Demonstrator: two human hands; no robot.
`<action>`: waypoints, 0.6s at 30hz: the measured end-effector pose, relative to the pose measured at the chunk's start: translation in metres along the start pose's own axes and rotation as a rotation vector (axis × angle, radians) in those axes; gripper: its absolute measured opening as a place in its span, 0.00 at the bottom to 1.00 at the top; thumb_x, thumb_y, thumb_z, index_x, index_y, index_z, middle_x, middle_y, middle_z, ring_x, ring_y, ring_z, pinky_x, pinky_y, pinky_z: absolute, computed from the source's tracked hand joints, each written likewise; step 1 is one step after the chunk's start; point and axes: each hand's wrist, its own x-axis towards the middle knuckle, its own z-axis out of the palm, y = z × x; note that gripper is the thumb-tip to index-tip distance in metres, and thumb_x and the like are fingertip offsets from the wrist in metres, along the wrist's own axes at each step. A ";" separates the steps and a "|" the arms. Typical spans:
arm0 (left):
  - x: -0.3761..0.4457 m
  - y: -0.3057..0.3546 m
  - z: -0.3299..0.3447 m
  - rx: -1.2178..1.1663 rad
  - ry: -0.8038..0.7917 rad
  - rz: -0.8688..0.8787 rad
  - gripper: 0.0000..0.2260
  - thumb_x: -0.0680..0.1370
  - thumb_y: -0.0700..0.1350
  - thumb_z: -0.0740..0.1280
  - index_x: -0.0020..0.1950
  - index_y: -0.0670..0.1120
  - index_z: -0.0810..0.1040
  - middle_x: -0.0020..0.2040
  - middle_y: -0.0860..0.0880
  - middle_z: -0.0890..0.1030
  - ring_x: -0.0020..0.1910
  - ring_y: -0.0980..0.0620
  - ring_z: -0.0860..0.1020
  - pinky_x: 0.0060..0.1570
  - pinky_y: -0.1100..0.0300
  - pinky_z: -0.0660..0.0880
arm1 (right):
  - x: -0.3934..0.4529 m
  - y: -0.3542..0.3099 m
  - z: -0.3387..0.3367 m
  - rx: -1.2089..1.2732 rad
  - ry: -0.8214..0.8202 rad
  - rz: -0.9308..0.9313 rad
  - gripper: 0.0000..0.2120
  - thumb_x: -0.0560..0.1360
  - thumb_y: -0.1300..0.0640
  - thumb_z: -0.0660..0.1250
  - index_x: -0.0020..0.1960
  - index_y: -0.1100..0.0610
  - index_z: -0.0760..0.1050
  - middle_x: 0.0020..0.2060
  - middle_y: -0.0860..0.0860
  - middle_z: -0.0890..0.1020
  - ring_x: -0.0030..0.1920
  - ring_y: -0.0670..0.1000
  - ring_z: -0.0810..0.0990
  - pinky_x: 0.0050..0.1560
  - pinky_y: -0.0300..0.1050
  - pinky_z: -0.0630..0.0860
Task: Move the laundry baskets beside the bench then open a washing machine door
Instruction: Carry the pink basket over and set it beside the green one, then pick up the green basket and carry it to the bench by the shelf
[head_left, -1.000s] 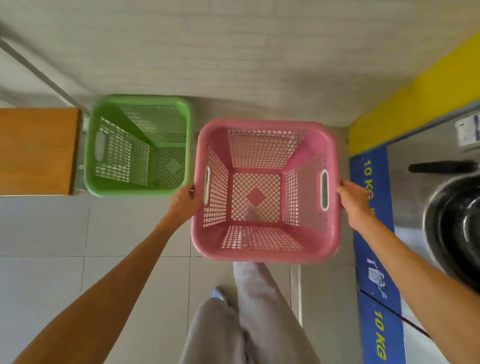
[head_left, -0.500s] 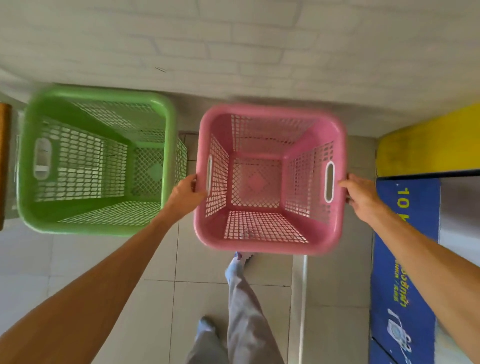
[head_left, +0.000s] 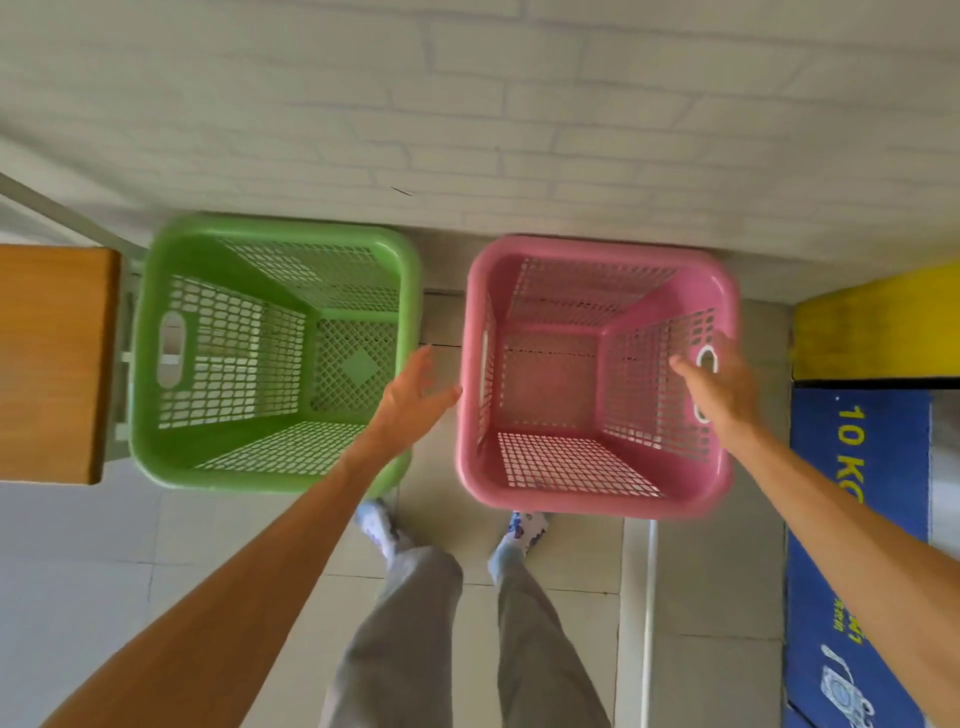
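— Any writing you can read?
— Only on the blue panel (head_left: 862, 519) at the right edge: "10 K" in yellow, running sideways, the next letter hidden by an arm.
— Anything lower down?
— Small yellow script, too blurred to read.

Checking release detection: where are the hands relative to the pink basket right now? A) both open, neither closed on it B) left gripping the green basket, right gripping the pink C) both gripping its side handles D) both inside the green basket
A: the left hand is open with fingers spread in the gap between the green basket and the pink basket, and the right hand is open over the pink basket's right handle, not closed on it.
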 end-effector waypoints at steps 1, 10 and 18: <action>-0.006 -0.001 -0.018 0.007 0.038 0.011 0.34 0.76 0.50 0.71 0.78 0.47 0.60 0.71 0.45 0.72 0.66 0.47 0.74 0.58 0.50 0.77 | -0.011 -0.014 0.011 0.015 -0.016 -0.011 0.32 0.74 0.49 0.71 0.75 0.53 0.67 0.71 0.54 0.74 0.69 0.56 0.74 0.65 0.51 0.74; -0.026 -0.073 -0.243 0.141 0.314 -0.050 0.30 0.77 0.43 0.71 0.76 0.42 0.63 0.68 0.40 0.75 0.62 0.41 0.78 0.51 0.48 0.81 | -0.121 -0.131 0.156 0.069 -0.332 -0.064 0.26 0.76 0.55 0.71 0.73 0.53 0.71 0.63 0.54 0.82 0.57 0.52 0.84 0.62 0.55 0.80; 0.027 -0.168 -0.350 0.191 0.368 -0.144 0.30 0.77 0.48 0.70 0.76 0.46 0.62 0.70 0.43 0.73 0.66 0.43 0.73 0.58 0.43 0.77 | -0.138 -0.172 0.303 -0.227 -0.339 -0.069 0.27 0.76 0.55 0.70 0.71 0.63 0.66 0.58 0.60 0.82 0.52 0.60 0.84 0.53 0.55 0.81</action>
